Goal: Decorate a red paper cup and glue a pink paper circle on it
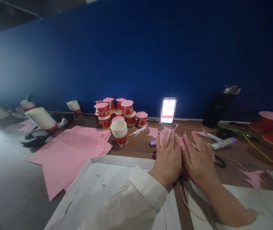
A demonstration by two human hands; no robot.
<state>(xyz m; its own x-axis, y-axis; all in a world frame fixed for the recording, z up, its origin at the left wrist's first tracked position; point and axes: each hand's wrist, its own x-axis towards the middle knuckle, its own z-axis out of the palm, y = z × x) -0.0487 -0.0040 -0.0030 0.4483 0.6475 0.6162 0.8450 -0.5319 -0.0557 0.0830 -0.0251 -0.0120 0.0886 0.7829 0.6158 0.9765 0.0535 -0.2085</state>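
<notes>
My left hand (168, 158) and my right hand (198, 159) lie side by side, thumbs close together, with fingers stretched out. Both are open, palms down over pink paper scraps (166, 130) on the brown table; their palms are hidden, so I cannot tell what lies under them. A purple cap (152, 143) sits just left of my left fingers. Beside my right hand are a black loop-shaped handle (220, 161) and a glue stick (223, 143) with a purple end. A white box lid or tray (98, 161) lies in front of my left wrist.
Red paper cups with pink paper discs (127, 110) stand stacked at the back. Nearer stand nested white-rimmed cups (119, 131) and a cigarette (137, 131). Pink sheets (71, 150) lie left. A lit phone (167, 110) leans on the blue partition; a dark bottle (219, 108) stands right.
</notes>
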